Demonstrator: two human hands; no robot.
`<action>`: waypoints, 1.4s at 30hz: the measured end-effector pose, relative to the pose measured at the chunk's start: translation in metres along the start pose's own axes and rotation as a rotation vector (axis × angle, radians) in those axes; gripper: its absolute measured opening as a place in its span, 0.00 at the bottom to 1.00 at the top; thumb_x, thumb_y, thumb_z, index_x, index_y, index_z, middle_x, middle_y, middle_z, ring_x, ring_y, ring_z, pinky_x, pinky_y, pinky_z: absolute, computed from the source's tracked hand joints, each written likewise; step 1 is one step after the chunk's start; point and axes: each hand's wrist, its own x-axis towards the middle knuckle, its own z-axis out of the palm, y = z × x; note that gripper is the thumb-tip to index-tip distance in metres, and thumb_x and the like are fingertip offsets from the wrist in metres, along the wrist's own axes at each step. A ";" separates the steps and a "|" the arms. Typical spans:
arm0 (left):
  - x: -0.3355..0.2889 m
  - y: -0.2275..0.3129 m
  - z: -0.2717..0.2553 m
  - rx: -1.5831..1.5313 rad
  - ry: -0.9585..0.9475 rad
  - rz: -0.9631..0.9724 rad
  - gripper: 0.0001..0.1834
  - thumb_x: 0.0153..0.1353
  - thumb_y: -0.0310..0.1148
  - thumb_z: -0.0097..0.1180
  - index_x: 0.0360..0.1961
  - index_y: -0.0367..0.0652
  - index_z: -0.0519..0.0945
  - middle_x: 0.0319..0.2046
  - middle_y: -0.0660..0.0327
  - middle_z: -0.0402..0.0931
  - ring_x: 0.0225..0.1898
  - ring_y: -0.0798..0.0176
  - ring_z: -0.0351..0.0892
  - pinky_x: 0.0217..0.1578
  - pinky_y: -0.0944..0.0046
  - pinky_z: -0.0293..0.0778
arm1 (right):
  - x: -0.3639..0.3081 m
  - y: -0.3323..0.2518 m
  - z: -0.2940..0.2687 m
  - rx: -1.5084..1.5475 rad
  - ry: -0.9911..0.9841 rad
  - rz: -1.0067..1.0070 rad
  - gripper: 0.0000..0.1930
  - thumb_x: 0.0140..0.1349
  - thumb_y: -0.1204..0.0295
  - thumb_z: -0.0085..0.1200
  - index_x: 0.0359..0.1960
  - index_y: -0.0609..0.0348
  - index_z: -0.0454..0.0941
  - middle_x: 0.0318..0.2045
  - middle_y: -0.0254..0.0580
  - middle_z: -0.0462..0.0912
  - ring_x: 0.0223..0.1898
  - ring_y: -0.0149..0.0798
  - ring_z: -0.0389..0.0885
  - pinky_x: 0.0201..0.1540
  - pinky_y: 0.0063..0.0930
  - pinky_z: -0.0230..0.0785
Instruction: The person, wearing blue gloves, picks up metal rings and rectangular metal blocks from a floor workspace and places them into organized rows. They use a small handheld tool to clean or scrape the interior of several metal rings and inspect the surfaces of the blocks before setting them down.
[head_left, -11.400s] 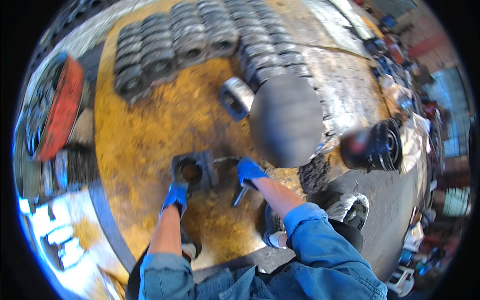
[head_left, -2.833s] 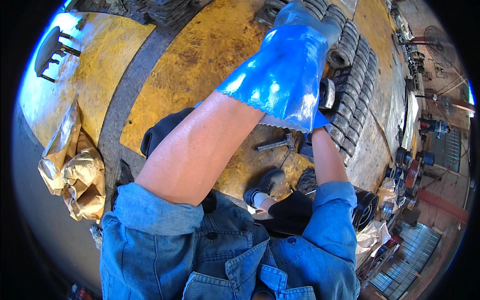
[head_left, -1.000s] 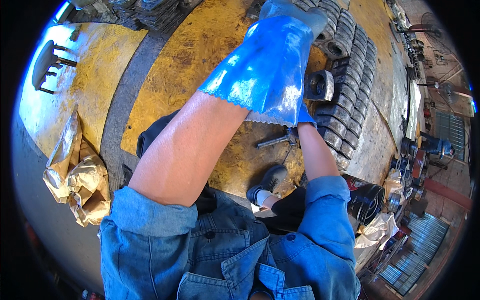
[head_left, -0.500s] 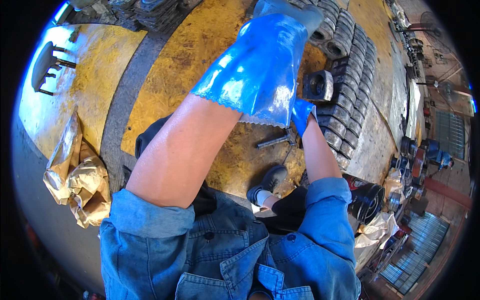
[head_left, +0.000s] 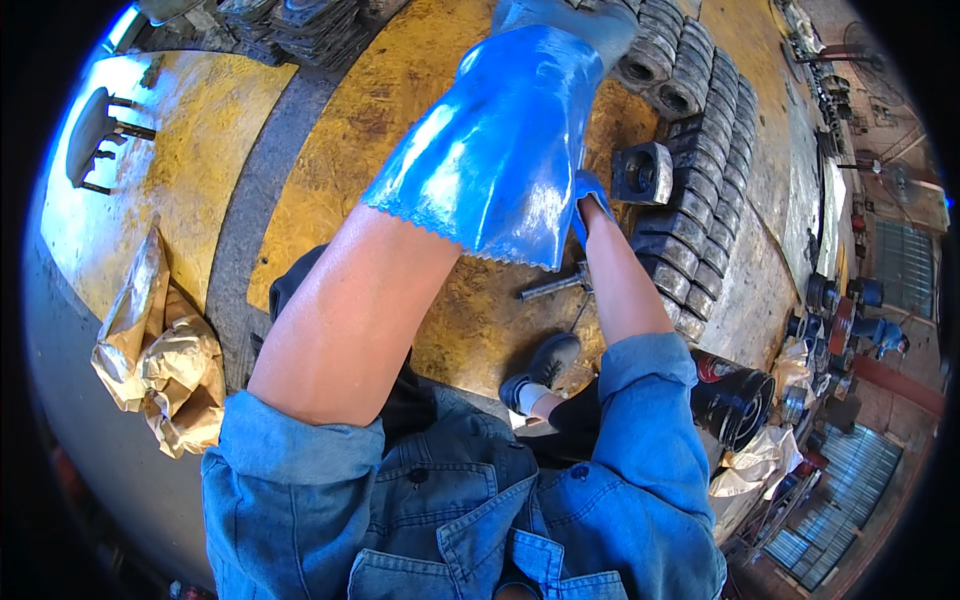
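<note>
A long glossy blue glove covers my left hand point(head_left: 575, 28), which reaches to the top edge of the view beside rows of dark metal parts point(head_left: 700, 160). Its fingers are hidden or cut off, so any grip cannot be made out. My right hand point(head_left: 588, 193), also in a blue glove, is mostly covered by the wide left cuff; only the glove's end near the wrist shows. Just right of it stands a single squarish metal block with a round hole point(head_left: 641, 174), apart from the visible glove. Below the cuff lies a metal bar tool point(head_left: 552, 287).
The parts stand in tight rows on a stained yellow floor plate point(head_left: 345, 150). Crumpled brown paper point(head_left: 165, 365) lies at left, with a stool point(head_left: 90, 140) beyond it. A black round container point(head_left: 738, 402) sits by my right elbow. My shoe point(head_left: 545, 362) is below the bar.
Both gloved hands have shifted slightly left. The right hand has also moved farther up and in behind the left cuff, so less of its glove shows.
</note>
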 end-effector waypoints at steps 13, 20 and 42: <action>-0.001 -0.002 -0.001 -0.016 0.033 -0.004 0.12 0.68 0.26 0.39 0.32 0.45 0.76 0.18 0.66 0.60 0.24 0.65 0.61 0.36 0.57 0.69 | -0.026 -0.048 0.042 -1.124 -0.121 -0.424 0.10 0.55 0.72 0.52 0.28 0.69 0.81 0.30 0.64 0.83 0.31 0.57 0.85 0.31 0.47 0.75; 0.018 0.010 -0.013 -0.026 0.085 -0.002 0.13 0.68 0.26 0.38 0.31 0.45 0.76 0.17 0.66 0.59 0.24 0.65 0.61 0.36 0.57 0.69 | -0.069 -0.068 0.060 -1.302 -0.202 -0.528 0.12 0.56 0.71 0.51 0.39 0.59 0.83 0.41 0.60 0.83 0.45 0.61 0.81 0.45 0.49 0.74; 0.012 0.007 -0.004 -0.070 0.193 0.071 0.14 0.66 0.24 0.39 0.42 0.36 0.79 0.37 0.55 0.77 0.44 0.56 0.75 0.45 0.50 0.75 | -0.061 -0.056 0.020 -1.331 -0.425 -0.451 0.14 0.56 0.73 0.54 0.44 0.48 0.83 0.39 0.51 0.85 0.43 0.54 0.83 0.45 0.43 0.75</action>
